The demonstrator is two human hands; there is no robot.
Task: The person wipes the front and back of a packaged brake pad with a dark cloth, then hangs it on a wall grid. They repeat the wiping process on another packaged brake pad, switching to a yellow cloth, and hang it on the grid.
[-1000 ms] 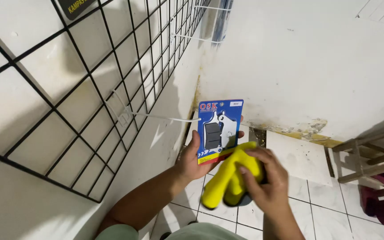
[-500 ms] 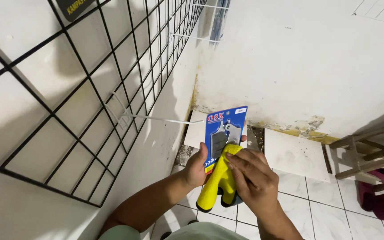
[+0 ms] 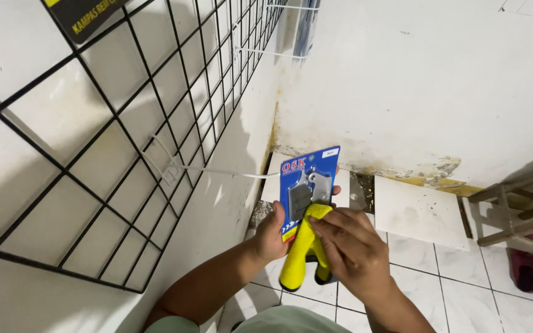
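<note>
Fingers of my left hand (image 3: 272,237) clamp the lower edge of a blue blister pack (image 3: 308,185) with grey parts, held upright before me. My right hand (image 3: 350,253) wraps a yellow-handled tool (image 3: 300,256), its head pressed against the pack. Just left, a white hook (image 3: 217,171) juts from the black wire grid (image 3: 124,123) on the wall, above the white tiled floor (image 3: 464,283).
</note>
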